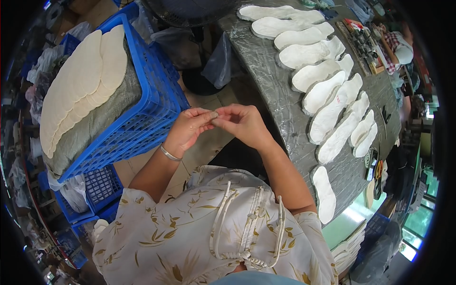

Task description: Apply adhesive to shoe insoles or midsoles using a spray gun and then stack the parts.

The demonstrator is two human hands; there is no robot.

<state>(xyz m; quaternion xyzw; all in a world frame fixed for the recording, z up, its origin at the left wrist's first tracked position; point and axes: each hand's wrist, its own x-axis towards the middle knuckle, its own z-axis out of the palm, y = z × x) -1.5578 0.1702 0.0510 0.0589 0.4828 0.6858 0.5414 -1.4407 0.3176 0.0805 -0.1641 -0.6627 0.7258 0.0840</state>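
My left hand (194, 124) and my right hand (243, 124) meet fingertip to fingertip in front of my body, above the floor gap between crate and table. Both are closed in a pinch, thumbs against fingers. Whatever lies between the fingertips, if anything, is too small to make out. A silver bangle (170, 153) circles my left wrist. To the left, cream insole-shaped pieces (76, 85) lie overlapped on a grey cover atop a blue plastic crate (147, 102). On the right, white insoles (327, 110) lie in a row along the dark table.
The plastic-covered table (259, 52) curves along my right. A single insole (324, 194) lies near its close end, with orange-handled scissors (378, 169) beyond. A lower blue crate (102, 187) holds a plastic bag. Another person (401, 47) is at the far right. A black fan (183, 9) stands ahead.
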